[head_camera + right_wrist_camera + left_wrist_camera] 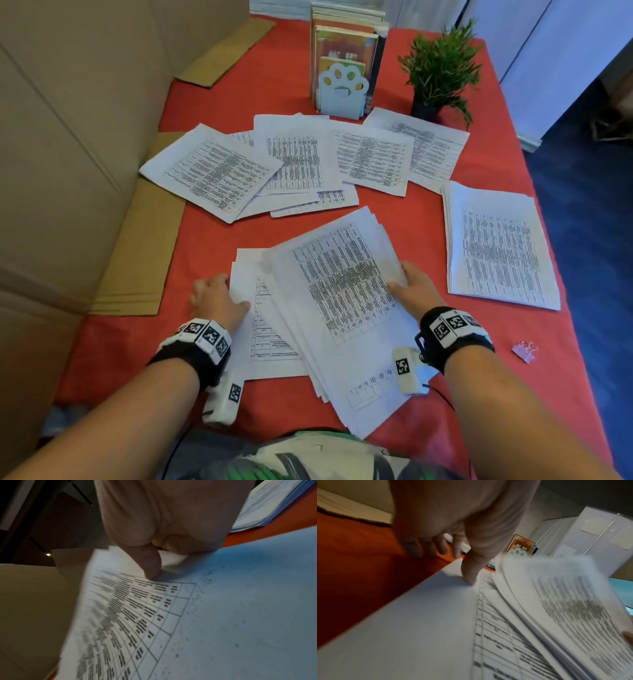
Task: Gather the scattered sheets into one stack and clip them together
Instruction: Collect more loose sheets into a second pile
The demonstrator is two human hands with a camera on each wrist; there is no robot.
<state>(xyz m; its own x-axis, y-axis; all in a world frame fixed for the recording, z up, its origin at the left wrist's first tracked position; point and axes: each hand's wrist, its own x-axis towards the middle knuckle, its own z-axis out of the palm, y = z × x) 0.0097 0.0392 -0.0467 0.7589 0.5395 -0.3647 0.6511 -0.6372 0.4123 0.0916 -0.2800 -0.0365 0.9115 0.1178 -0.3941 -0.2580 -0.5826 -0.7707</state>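
On the red tablecloth [212,233] lies a fanned bundle of printed sheets [342,291], angled and raised on its right side. My right hand [400,277] grips its right edge, with the thumb [150,568] on top of the bundle [240,601] and the fingers hidden beneath. Partly under it lie a few lower sheets [270,339]. My left hand [229,291] holds their left edge, with its thumb [469,577] pressing on the paper [419,622] and its fingers curled at the edge. More scattered sheets [294,157] lie behind. A pink binder clip [525,351] lies at the right.
A neat pile of sheets [496,246] sits near the table's right edge. A book holder with a paw cut-out [342,89] and a potted plant [442,68] stand at the back. Flat cardboard [144,240] and a large box [68,137] border the left.
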